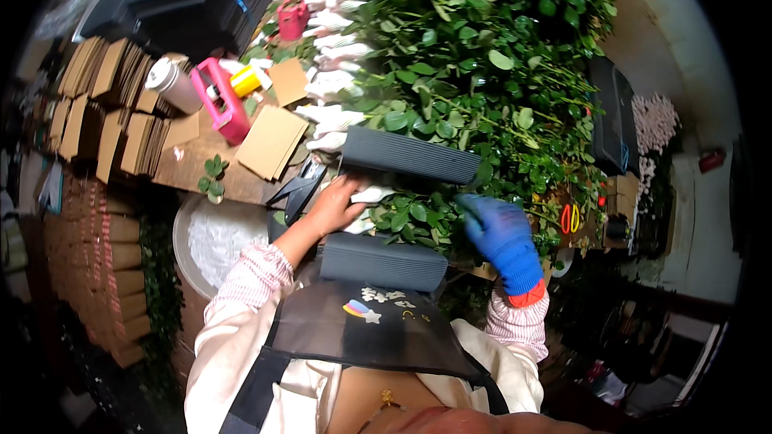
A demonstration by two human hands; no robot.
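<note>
My bare left hand lies at the flower-head end of a trough between two dark ribbed pads. Its fingers and thumb close around a white-sleeved flower head. In a blue glove, my right hand is at the leafy stems to the right; its fingertips are blurred against the leaves. The far ribbed pad lies just beyond my hands, and the near ribbed pad is close to my apron. A black stapler-like tool rests left of my left hand.
Beyond lies a large heap of leafy stems with white-sleeved heads along its left. Cardboard sheets, a pink holder and a white-lidded bottle occupy the left. A white tub stands below. Red-and-yellow-handled scissors are at right.
</note>
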